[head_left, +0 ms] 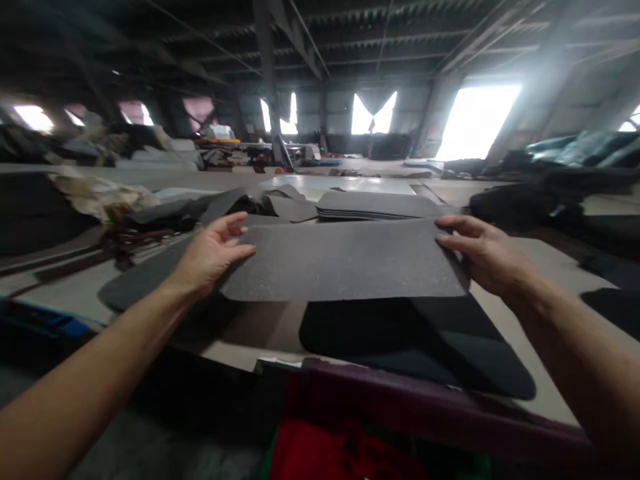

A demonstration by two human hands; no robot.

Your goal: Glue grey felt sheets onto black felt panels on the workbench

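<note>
I hold a flat grey felt-like sheet (345, 263) up over the table by its two ends. My left hand (213, 253) grips the sheet's left edge, thumb on top and fingers curled beneath. My right hand (483, 253) pinches the right edge the same way. Under the lifted sheet lies a darker rounded piece (415, 347) on the table (545, 267). Another grey piece (135, 283) lies flat to the left, under my left wrist.
A neat stack of similar grey sheets (377, 205) sits farther back, with loose crumpled pieces (240, 203) to its left. Dark material is piled at the right (550, 200). A red and purple cloth (380, 427) hangs at the near table edge. Bright windows light the hall behind.
</note>
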